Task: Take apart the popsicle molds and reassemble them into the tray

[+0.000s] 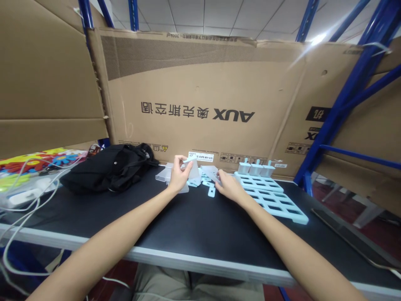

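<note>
The clear piece is in your left hand, raised above the far half of the bench. This hand pinches it between the thumb and the fingers, and its upper edge looks pale blue. Taking this piece as the clock centre, your right hand is near 3 o'clock. Its fingers are at a second clear piece, but I cannot tell if they grip it. Toward 4 o'clock, between your hands, there are small pale blue plates, and the nearest one has a hole. At 9 o'clock, just beside your left hand, some clear parts lie together; further out is a black bag. At 3 o'clock, beyond your right hand, three moulds stand upright with their sticks up, at the far end of the light blue racks. At 12 o'clock, behind everything, a cardboard panel shows upside-down AUX lettering.
</note>
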A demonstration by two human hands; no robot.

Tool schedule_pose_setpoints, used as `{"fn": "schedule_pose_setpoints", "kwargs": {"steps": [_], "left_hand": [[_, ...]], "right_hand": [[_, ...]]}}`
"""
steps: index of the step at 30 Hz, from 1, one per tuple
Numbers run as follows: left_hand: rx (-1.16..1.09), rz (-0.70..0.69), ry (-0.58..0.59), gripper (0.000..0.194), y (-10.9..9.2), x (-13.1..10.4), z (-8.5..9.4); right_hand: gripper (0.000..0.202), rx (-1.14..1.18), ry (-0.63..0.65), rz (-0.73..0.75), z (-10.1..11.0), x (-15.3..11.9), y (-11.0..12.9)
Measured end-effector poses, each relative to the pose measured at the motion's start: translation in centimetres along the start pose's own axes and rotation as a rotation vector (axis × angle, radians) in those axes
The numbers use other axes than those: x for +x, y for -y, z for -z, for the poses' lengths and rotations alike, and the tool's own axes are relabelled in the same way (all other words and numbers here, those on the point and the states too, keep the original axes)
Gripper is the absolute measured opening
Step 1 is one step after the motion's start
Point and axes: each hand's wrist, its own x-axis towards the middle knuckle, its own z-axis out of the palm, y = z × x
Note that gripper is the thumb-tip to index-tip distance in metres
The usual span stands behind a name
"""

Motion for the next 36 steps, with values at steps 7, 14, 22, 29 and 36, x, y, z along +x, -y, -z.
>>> {"fn": "schedule_pose_setpoints", "kwargs": {"steps": [7,14,22,29,36], "left_hand": [[0.052,-0.034,-0.015,0.026,-0.4,-0.2,0.2],[0.101,-0.09,0.019,0.029,-0.4,-0.6,0.3],[0.091,-0.121,0.058,0.033,-0.1,-0.9,0.0],[0.097,-0.095,0.075,0.034,-0.2,-1.0,-0.1],[0.057,-0.071,0.102,0.035,0.0,-0.9,-0.1]], "right_hand": [[0.024,-0.183,-0.101,0.077,0.1,0.1,-0.2],[0.026,-0.22,-0.031,0.303,-0.9,3.0,1.9],[0.03,-0.083,0.095,0.268,-2.6,5.9,3.0],[0.034,0.077,0.148,0.152,-3.0,6.2,3.3],[0.025,0.127,0.085,0.104,-3.6,6.6,3.6]]}}
